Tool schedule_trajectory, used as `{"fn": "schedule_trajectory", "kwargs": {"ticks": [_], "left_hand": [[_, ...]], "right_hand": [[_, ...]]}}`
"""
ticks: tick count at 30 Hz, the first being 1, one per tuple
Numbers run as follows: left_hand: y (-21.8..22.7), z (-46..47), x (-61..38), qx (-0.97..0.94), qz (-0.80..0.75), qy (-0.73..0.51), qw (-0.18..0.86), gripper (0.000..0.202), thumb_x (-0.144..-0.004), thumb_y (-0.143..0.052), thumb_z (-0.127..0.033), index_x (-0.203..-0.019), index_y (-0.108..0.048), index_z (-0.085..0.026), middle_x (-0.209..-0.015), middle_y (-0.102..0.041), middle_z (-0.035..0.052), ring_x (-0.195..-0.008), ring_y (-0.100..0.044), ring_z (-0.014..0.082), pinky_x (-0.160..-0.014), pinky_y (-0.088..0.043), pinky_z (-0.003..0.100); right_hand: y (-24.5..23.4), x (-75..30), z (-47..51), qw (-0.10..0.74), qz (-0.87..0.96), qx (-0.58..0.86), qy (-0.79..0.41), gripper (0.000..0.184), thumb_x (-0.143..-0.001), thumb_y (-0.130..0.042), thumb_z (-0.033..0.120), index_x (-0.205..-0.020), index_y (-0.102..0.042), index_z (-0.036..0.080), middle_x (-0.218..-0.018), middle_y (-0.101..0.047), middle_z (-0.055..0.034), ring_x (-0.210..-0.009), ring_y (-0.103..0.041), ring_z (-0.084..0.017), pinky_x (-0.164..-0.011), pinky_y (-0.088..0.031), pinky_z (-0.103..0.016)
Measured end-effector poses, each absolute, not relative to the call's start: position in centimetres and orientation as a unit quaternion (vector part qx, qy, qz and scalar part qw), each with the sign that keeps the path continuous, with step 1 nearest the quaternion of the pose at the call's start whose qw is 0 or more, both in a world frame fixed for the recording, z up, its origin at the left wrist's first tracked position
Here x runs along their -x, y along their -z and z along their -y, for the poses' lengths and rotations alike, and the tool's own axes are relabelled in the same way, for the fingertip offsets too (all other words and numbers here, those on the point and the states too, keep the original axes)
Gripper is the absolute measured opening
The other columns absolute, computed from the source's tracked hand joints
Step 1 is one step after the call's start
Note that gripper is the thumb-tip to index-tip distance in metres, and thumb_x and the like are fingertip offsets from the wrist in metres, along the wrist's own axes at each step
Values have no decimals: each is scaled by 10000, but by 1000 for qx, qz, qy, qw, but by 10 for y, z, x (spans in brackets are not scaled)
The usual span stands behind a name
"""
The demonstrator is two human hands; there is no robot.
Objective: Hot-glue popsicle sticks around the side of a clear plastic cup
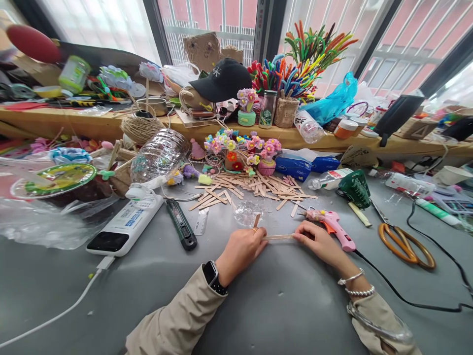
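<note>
My left hand (242, 250) is closed on one end of a wooden craft stick (280, 237), which is seen edge-on. My right hand (320, 241) pinches the stick's other end between thumb and fingertips. A second craft stick (256, 220) pokes up from behind my left fingers; how it is held is hidden. Just beyond my hands lies a crumpled piece of clear plastic (248, 213). A pink hot glue gun (327, 222) rests beside my right hand. Farther back, a loose pile of craft sticks (254, 186) spreads over the grey table (281, 305).
Left of my hands are a green utility knife (181, 224), a white power bank (125, 224) with a cable and a lidded cup (59, 180). Orange-handled scissors (406, 245) and a black cord (399, 296) lie right. Pipe-cleaner flowers (266, 148) stand behind the sticks.
</note>
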State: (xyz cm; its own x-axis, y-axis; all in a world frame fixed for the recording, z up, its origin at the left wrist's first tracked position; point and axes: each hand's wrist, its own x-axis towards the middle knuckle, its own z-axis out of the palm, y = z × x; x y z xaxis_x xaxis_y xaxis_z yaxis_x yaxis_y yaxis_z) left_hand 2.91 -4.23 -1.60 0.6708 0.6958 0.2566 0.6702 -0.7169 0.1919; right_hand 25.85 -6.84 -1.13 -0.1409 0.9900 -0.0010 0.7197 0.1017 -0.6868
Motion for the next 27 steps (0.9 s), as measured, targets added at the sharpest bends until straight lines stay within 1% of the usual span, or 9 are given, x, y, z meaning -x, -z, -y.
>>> {"fn": "schedule_trajectory", "kwargs": {"ticks": [6,12,15,21,24,27], "left_hand": [[17,43,-29,-905,-380,-189,23,146,-848,-390,-272,-837,-504,-181,-669,-614,16,-627,-601,149,-553,-402,227],[15,43,-29,-903,-379,-200,16,134,-845,-404,-268,-843,-510,-186,-703,-630,11,-636,-603,144,-553,-393,227],[15,43,-29,-902,-381,-201,14,120,-831,-430,-265,-845,-518,-186,-686,-628,6,-634,-604,143,-552,-389,223],[15,44,-29,-898,-382,-213,38,135,-826,-438,-272,-863,-533,-184,-697,-630,1,-632,-602,143,-551,-391,226],[14,44,-29,-895,-387,-218,47,131,-827,-438,-272,-852,-540,-193,-739,-634,-3,-634,-595,137,-544,-385,224],[13,44,-29,-892,-392,-220,53,129,-826,-442,-271,-831,-547,-195,-730,-622,-7,-621,-581,128,-535,-374,219]], "right_hand": [[12,-259,69,245,703,612,-269,278,-804,-416,421,-685,-510,188,-693,-521,-6,-659,-486,-133,-613,-397,-262],[11,-259,69,249,705,607,-267,282,-809,-404,423,-683,-502,191,-691,-507,-8,-657,-475,-134,-602,-391,-259],[10,-258,70,251,700,610,-273,272,-808,-409,414,-686,-502,190,-694,-505,-6,-658,-471,-133,-600,-383,-257],[8,-256,71,249,693,615,-281,278,-808,-403,421,-689,-498,189,-687,-493,-6,-632,-451,-129,-576,-364,-255],[8,-257,71,251,692,615,-283,284,-810,-397,427,-688,-493,190,-685,-488,-5,-637,-450,-132,-582,-362,-257],[9,-258,71,259,689,617,-280,295,-810,-392,437,-677,-483,190,-675,-482,-4,-633,-444,-131,-581,-358,-258]]}}
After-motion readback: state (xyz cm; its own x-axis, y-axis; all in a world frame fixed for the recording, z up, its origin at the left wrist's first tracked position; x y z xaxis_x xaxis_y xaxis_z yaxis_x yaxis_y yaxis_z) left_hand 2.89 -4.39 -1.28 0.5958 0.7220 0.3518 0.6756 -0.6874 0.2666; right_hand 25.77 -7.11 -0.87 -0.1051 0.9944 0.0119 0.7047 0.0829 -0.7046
